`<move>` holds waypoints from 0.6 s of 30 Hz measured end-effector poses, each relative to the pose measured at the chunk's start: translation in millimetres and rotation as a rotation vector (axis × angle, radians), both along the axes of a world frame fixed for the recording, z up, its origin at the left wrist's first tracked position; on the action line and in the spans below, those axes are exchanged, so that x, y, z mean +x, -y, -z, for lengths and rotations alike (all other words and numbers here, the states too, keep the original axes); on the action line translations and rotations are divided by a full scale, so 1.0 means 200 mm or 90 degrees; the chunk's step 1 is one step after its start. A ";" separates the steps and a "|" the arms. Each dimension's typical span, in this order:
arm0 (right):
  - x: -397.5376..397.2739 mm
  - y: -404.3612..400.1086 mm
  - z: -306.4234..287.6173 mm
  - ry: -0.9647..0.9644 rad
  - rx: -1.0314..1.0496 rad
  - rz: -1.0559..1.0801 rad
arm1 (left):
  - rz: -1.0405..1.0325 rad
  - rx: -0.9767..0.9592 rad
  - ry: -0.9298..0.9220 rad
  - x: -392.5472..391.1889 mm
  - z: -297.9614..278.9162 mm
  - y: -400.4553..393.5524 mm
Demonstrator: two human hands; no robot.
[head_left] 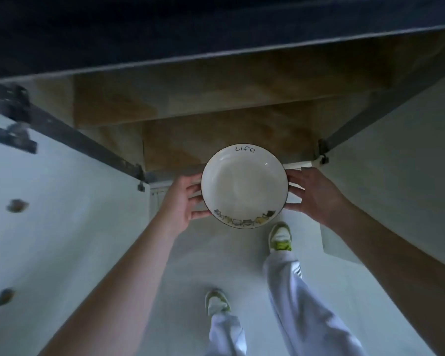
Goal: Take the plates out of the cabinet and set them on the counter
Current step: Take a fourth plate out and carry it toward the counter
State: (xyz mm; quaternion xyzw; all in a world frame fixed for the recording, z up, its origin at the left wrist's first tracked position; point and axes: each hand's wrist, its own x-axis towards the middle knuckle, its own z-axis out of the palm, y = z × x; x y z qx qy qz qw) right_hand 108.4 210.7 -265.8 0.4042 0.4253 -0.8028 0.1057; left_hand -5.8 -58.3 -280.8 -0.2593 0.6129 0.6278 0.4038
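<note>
Open cabinet (216, 104) fills the upper frame, doors swung wide. Plate (244, 186), frame centre, is clasped at opposite rims by left hand (183, 201) and right hand (316, 194), fingers curled beneath. Step: carrying out; next, likely lifting level onto the counter (165, 27).

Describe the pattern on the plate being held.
White plate with a thin dark rim, "Life" handwritten at the far edge, small cartoon figures along the near edge; head view.

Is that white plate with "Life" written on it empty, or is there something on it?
Empty. The plate faces up between the left hand and right hand, and its white inside shows only glare and the printed rim pattern.
</note>
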 end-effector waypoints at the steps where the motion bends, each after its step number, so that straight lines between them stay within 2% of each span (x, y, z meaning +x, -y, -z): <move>1: 0.05 0.04 -0.10 0.002 0.001 0.005 | 0.000 -0.001 0.002 0.05 -0.11 0.04; 7: 0.33 0.23 -0.73 0.054 0.048 -0.030 | -0.002 0.049 0.019 0.38 -0.85 0.26; 12: 0.57 0.35 -1.34 0.037 0.050 -0.003 | 0.018 0.074 -0.011 0.58 -1.48 0.39; 18: 0.86 0.45 -1.82 -0.003 0.046 0.082 | 0.082 0.111 -0.055 0.75 -1.98 0.47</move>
